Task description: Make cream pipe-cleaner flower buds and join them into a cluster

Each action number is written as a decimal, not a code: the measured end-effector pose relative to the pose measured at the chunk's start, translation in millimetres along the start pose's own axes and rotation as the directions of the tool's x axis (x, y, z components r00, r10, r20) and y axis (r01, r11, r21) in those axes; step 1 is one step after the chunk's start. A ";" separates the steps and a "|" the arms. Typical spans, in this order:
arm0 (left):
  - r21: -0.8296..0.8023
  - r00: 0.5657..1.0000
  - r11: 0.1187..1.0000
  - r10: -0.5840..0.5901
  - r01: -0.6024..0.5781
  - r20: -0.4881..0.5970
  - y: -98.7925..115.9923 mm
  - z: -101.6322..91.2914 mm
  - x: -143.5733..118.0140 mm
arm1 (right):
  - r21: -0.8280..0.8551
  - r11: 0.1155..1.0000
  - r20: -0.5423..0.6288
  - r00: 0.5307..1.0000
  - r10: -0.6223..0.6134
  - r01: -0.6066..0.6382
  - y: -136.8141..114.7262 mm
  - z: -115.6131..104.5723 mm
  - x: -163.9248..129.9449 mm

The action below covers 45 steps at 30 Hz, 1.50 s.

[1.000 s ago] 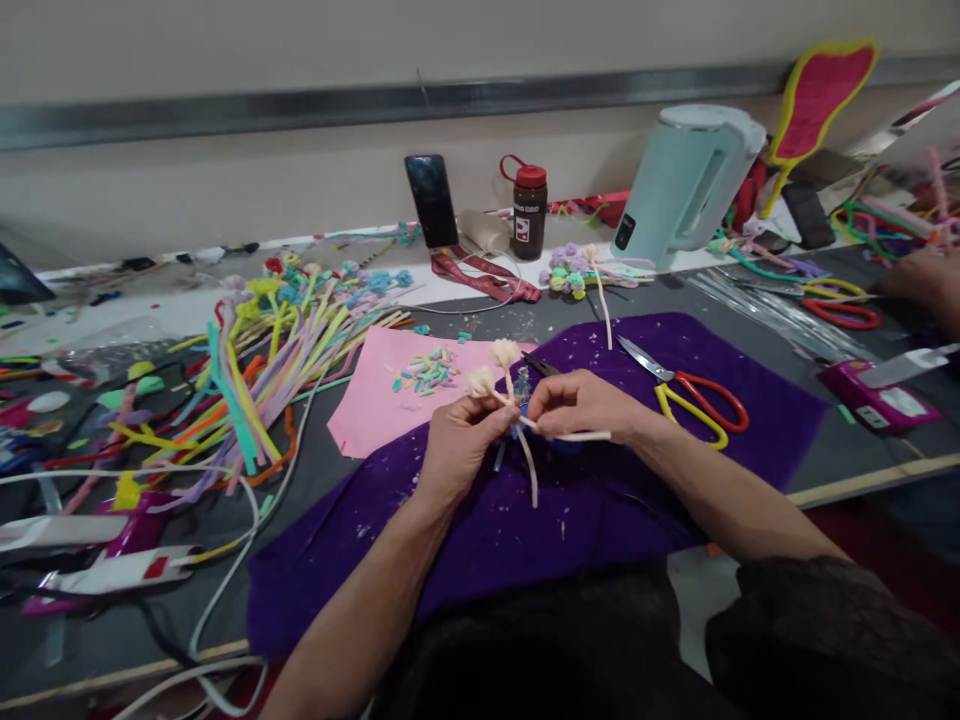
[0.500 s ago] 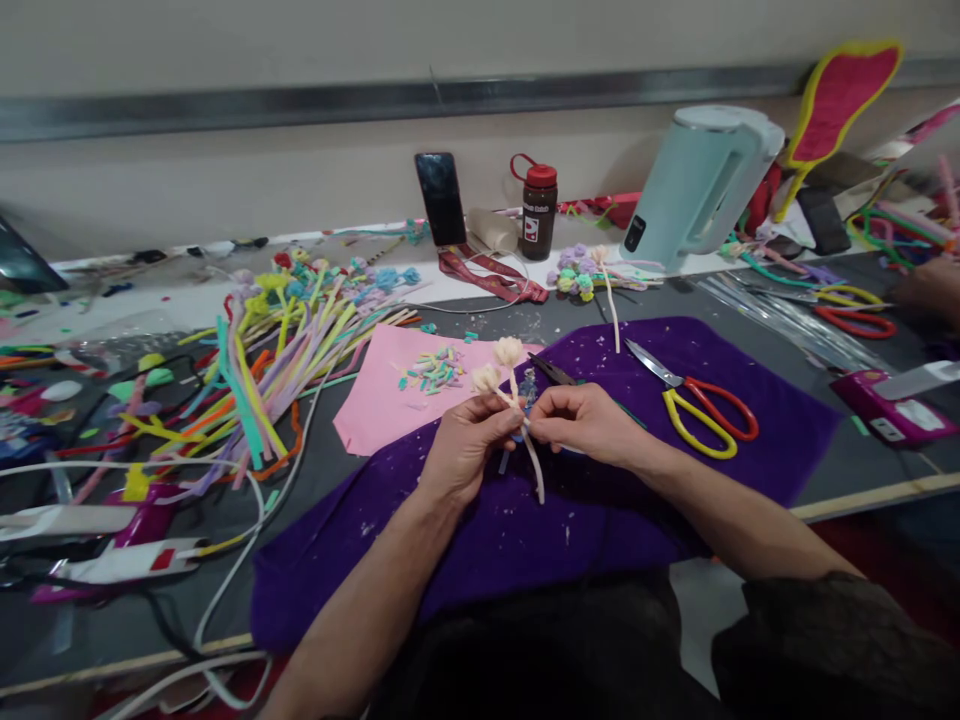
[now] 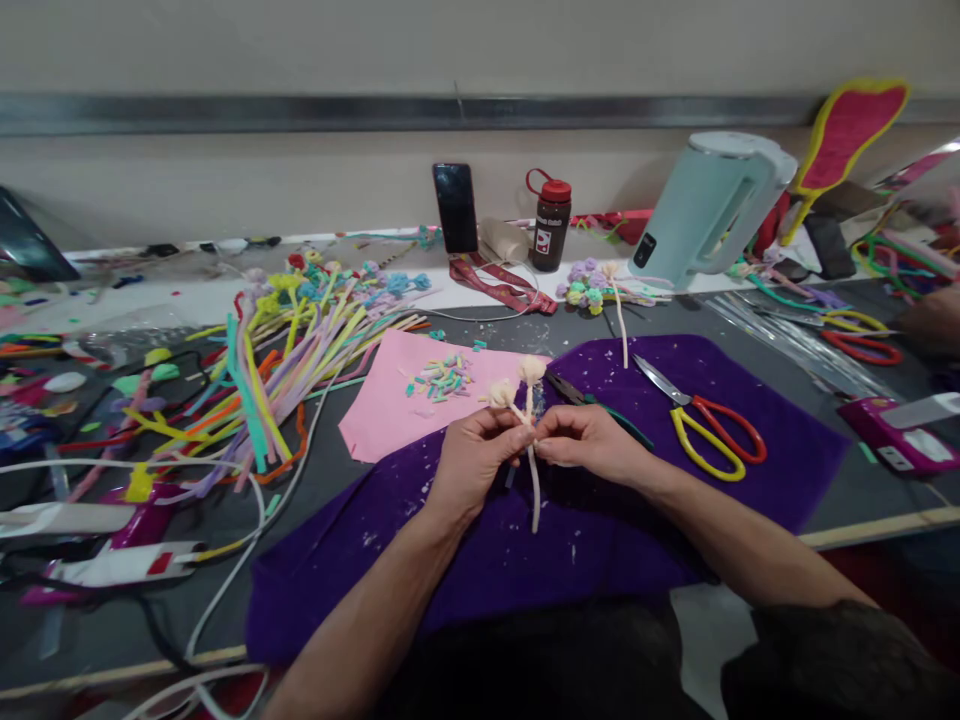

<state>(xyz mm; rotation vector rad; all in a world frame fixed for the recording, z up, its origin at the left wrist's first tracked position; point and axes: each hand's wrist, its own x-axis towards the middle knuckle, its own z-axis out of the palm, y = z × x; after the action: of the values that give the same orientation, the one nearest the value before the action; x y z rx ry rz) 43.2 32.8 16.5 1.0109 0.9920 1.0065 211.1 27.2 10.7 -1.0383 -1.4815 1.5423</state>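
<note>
Both hands pinch cream stems over the purple cloth.

The left hand (image 3: 472, 462) and right hand (image 3: 592, 445) meet above the cloth (image 3: 487, 560) on the desk (image 3: 112, 620), fingers clenched on the stems (image 3: 529, 440), whose two fluffy heads stand up and one tail hangs down. Just beyond lie pink paper (image 3: 390, 410) and scissors (image 3: 705, 430); farther off, a bottle (image 3: 550, 226) and kettle (image 3: 709, 210).
</note>
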 end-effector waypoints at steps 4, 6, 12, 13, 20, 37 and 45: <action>0.109 0.997 0.994 -0.003 -0.006 0.081 1.4 1.1 -3.7 | 0.114 0.990 -0.105 0.992 -0.076 0.087 -4.9 -1.3 4.6; 0.146 0.994 0.989 -0.016 0.000 0.110 1.1 1.2 -4.7 | 0.170 0.982 -0.124 0.991 -0.057 0.077 -4.7 0.9 6.9; 0.120 0.991 0.989 -0.097 0.085 0.095 1.8 -1.0 -2.1 | 0.214 0.975 -0.143 0.989 -0.026 0.057 -0.5 4.8 9.4; 0.100 0.988 0.989 -0.123 0.113 0.097 1.9 -1.3 -1.3 | 0.212 0.976 -0.136 0.990 -0.026 0.055 -0.2 4.5 9.5; -0.087 0.964 0.966 -0.230 0.242 0.130 -4.2 -2.2 0.8 | 0.196 0.977 -0.133 0.989 -0.059 0.085 6.7 6.9 10.3; -0.142 0.958 0.953 -0.249 0.269 0.144 -1.3 -10.3 5.4 | -0.163 0.986 -0.411 0.911 -0.034 -0.037 -1.9 -49.2 24.7; -0.163 0.953 0.943 -0.271 0.291 0.135 0.7 -10.9 5.0 | -0.536 0.745 -0.772 0.588 -0.241 -0.398 -12.8 -165.9 90.1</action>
<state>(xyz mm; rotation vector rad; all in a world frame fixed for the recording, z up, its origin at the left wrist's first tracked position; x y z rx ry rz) 33.9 39.9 13.9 0.7415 0.9054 0.7783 327.8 175.9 17.9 -1.9355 -1.2643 0.3112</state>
